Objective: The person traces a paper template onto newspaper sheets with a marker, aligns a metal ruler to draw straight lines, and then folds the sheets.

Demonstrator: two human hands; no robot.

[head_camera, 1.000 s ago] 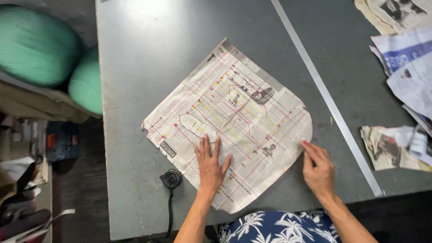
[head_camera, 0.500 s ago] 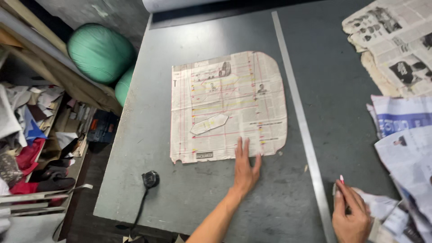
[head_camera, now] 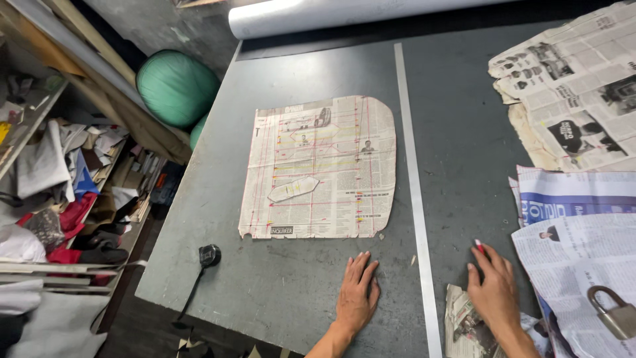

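A cut newspaper piece (head_camera: 318, 169) with red ruled lines and one rounded corner lies flat on the grey table (head_camera: 285, 298). My left hand (head_camera: 358, 295) rests palm down on the bare table just below that piece's lower right corner, without touching it. My right hand (head_camera: 493, 288) is to the right of a long metal strip (head_camera: 414, 199). Its fingers are curled around a thin pen (head_camera: 478, 246), of which only the red tip shows. That hand lies over a crumpled newspaper scrap (head_camera: 464, 321).
Loose newspaper sheets (head_camera: 576, 93) cover the table's right side, with a padlock (head_camera: 613, 311) on the nearest one. A small black corded object (head_camera: 209, 254) sits near the left edge. A white roll (head_camera: 344, 13) lies at the back. Green bundles (head_camera: 175, 86) and cluttered shelves (head_camera: 59, 185) stand left.
My left hand has slid off the newspaper piece onto the bare table. My right hand has moved right past the metal strip, then a little left toward it. The view has shifted.
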